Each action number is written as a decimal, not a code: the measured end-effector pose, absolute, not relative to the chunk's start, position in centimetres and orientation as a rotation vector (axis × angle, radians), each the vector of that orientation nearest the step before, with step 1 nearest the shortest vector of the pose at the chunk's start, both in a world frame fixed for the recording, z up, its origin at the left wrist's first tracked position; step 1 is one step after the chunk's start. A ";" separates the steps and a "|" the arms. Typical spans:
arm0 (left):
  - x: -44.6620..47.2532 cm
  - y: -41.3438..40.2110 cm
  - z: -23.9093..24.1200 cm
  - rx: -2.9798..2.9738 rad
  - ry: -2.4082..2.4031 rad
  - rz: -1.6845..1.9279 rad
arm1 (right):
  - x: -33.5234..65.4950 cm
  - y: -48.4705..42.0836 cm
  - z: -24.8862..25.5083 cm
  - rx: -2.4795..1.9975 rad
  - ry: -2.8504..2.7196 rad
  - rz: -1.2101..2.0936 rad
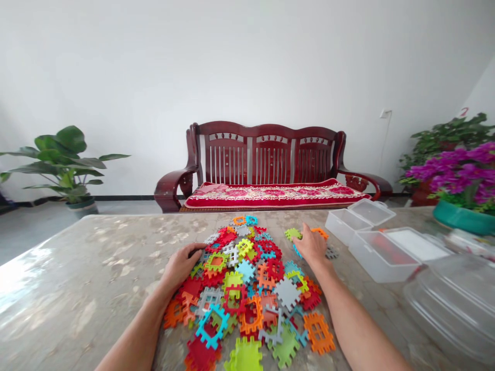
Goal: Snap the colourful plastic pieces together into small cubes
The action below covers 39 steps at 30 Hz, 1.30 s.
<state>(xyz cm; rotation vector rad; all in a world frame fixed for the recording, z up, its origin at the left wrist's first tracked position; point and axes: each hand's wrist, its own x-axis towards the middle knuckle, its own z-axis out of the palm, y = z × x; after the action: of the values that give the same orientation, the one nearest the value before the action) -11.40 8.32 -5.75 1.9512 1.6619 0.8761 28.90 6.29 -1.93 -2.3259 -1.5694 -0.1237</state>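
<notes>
Many toothed plastic building tiles (246,270) in red, orange, blue, lime and grey lie in a long heap on the table. My left hand (181,265) rests at the heap's left edge, its fingers loosely bent and apart, with nothing visible in them. To the right of the heap, my right hand (312,247) is low over a few separate tiles, its thumb and index finger spread. A lime tile (292,234) lies by its thumb. An orange tile (320,233) and a grey tile (331,252) show beside it, and a blue one is mostly covered.
Clear plastic boxes (382,260) with raised lids stand to the right, near a transparent domed cover (456,304). A teal pot of purple flowers (462,216) is behind them. Beyond the patterned table (96,263) are a wooden bench (270,154) and a leafy plant (69,159).
</notes>
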 end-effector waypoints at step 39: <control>-11.2 8.1 -5.4 1.960 1.651 0.914 | 25.3 6.0 -1.4 -1.398 -1.418 1.105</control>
<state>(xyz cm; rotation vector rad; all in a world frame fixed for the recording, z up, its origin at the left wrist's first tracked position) -11.16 8.07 -5.41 1.9600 1.6513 0.9140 25.27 6.03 -1.45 -1.3981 -1.4183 1.1047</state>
